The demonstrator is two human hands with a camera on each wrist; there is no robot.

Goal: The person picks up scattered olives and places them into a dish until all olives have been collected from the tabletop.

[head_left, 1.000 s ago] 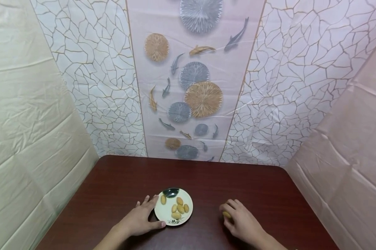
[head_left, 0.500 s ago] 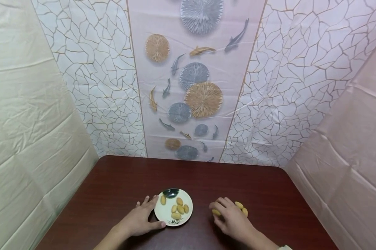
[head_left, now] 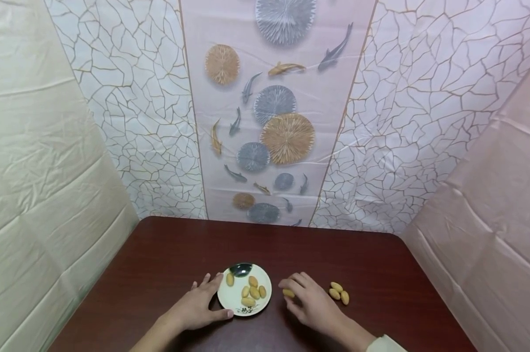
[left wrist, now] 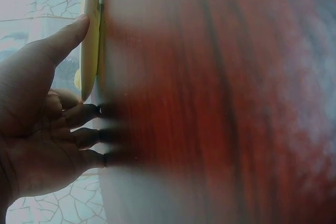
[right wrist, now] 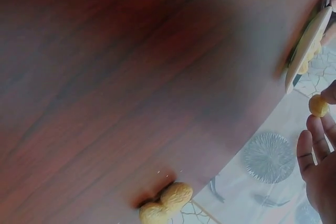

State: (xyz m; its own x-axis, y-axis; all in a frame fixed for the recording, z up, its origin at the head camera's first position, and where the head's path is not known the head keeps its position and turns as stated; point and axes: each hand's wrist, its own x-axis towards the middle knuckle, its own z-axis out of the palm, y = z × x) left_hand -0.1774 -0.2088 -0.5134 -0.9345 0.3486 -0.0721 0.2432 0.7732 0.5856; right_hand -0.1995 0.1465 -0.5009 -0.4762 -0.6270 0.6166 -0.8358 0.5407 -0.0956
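In the head view my right hand (head_left: 311, 305) pinches a small yellow oval nut (head_left: 288, 293) above the table, to the right of the plate. The right wrist view shows that nut (right wrist: 318, 106) between thumb and fingertips. A round white plate (head_left: 236, 310) with a dark green patch carries several similar yellow nuts (head_left: 248, 302). My left hand (head_left: 196, 308) rests at the plate's left side, fingers spread and fairly straight, thumb touching the near rim. In the left wrist view the thumb lies against the plate's edge (left wrist: 92, 40).
Three more yellow nuts (head_left: 334, 294) lie grouped on the dark red wooden table (head_left: 194, 244), right of my right hand. A patterned cloth (head_left: 287, 195) hangs behind the table's far edge, and pale cloths hang at both sides.
My right hand has moved left toward the plate with the pinched nut, uncovering three nuts on the table. The left hand and the plate stay put.
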